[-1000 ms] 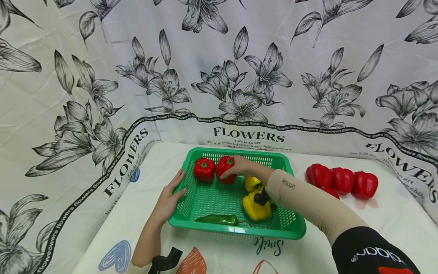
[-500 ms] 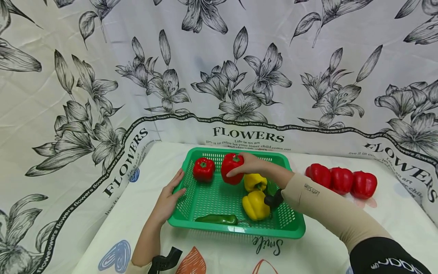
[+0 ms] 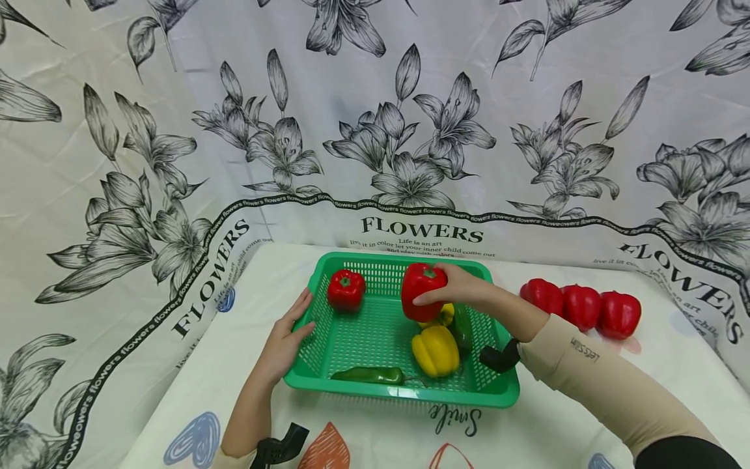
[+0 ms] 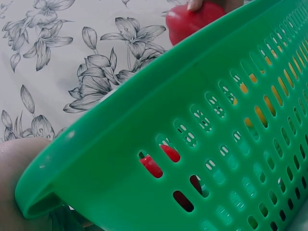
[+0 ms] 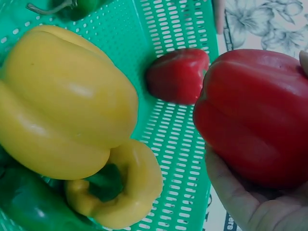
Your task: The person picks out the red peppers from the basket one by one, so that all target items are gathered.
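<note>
Right hand curled partway, fingers and thumb round a red bell pepper; the right wrist view shows digits on opposite sides of it. Held pepper is above the right half of a green basket, partly covering the rear yellow pepper in the head view. Right forearm reaches in from the right across the basket rim, beige sleeve slanting back toward the near right.

Left hand flat at the basket's left rim, fingers straight, thumb spread from them; it touches the rim. Left forearm angles up from the near edge.

In the basket: second red pepper at back left, front yellow pepper at right, long green pepper along the near side. Three red peppers in a row on the counter, right of the basket.
</note>
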Motion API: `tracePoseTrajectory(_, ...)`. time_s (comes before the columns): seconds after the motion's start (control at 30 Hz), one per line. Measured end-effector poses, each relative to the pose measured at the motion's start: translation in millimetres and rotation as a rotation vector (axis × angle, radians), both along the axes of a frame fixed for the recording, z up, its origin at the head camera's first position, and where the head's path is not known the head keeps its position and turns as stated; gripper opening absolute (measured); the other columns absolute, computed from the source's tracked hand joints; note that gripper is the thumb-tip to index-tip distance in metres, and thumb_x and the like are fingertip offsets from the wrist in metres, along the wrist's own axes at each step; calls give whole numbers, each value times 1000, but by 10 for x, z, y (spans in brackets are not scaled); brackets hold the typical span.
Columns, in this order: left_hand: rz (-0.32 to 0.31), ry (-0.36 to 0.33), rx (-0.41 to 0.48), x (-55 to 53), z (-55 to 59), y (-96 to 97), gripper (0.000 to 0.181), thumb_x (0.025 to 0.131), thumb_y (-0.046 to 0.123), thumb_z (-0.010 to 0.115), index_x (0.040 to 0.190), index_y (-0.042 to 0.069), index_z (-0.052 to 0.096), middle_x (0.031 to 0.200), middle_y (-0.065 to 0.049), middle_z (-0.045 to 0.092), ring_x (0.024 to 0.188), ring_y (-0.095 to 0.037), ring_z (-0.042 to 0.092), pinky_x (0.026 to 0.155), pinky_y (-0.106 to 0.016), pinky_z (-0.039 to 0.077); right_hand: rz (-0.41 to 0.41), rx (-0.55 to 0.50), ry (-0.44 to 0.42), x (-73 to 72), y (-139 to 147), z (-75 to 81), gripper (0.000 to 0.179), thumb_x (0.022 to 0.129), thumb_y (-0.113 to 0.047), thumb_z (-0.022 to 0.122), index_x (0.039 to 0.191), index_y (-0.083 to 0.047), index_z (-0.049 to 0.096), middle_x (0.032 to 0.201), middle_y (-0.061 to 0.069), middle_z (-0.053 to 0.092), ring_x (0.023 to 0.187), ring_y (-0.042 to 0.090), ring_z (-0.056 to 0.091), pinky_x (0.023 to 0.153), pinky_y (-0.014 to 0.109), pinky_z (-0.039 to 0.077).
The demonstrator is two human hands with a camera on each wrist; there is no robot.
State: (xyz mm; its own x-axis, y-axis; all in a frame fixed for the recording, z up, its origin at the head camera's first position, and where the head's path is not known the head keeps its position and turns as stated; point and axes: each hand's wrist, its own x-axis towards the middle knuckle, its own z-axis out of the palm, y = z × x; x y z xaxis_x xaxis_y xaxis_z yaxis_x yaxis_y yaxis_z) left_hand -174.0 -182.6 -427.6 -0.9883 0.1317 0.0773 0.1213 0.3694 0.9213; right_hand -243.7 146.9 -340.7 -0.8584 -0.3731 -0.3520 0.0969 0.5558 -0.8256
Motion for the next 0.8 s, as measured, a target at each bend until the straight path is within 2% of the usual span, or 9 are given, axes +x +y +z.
tracePoseTrajectory(0.23,3,-14,2,-1,1,-4,55,96,10,45,148,12,26,157,3,14,146,-25,5,114,-57,9,-21,30,19,147,185,37,93,78,-35,72,146,-2,17,138,22,41,122,38,42,94,51,47)
tracePoseTrajectory(0.37,6,-14,6,0,-2,-4,55,96,9,45,148,12,26,157,4,14,146,-24,5,113,-58,9,-49,34,25,217,292,42,88,78,-36,72,142,-4,20,135,23,41,121,38,42,92,50,48)
tracePoseTrajectory(0.57,9,-16,5,-5,1,-2,55,96,9,45,148,11,26,157,4,14,146,-24,5,113,-58,9,-72,-30,41,327,444,61,74,80,-33,70,132,-5,25,132,23,44,118,37,45,89,48,51)
tracePoseTrajectory(0.8,13,-22,3,4,6,5,55,96,9,45,148,11,26,157,4,14,146,-24,5,113,-58,9,-69,-78,46,462,591,63,71,85,-32,65,136,-4,24,134,24,42,119,37,45,87,43,52)
